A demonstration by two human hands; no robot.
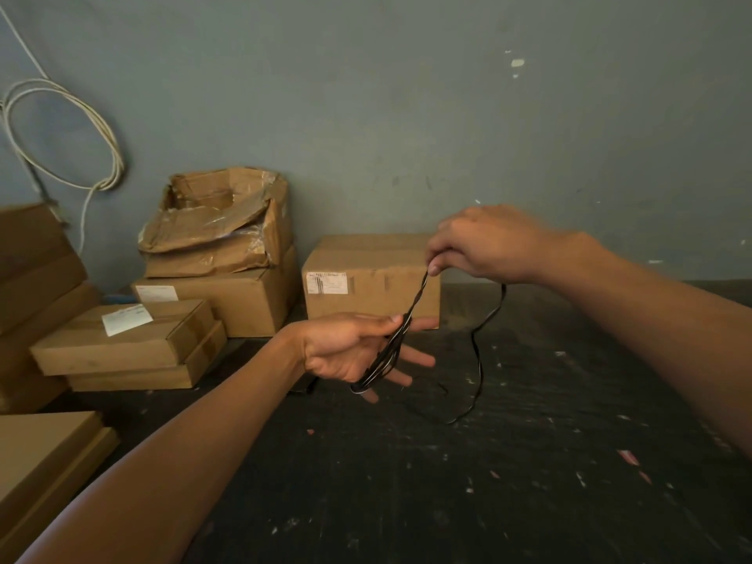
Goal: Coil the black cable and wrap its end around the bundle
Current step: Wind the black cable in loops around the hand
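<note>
Above dark table (529, 482): two hands, left hand (350, 352), right hand (484, 246), one black cable (401, 339).

Both arms are bare and stretched out in front. The left hand (350, 352) sits palm-up around 9 o'clock of the right one, a bit lower, thumb pressed onto the index finger in a pinch while the other fingers (419, 359) splay out loose toward 3 o'clock. The right hand (484, 244) comes in from 4 o'clock, held higher, knuckles up, wrist bent down, thumb and fingertips squeezed together pointing down toward 7 o'clock. The hands don't touch.
</note>
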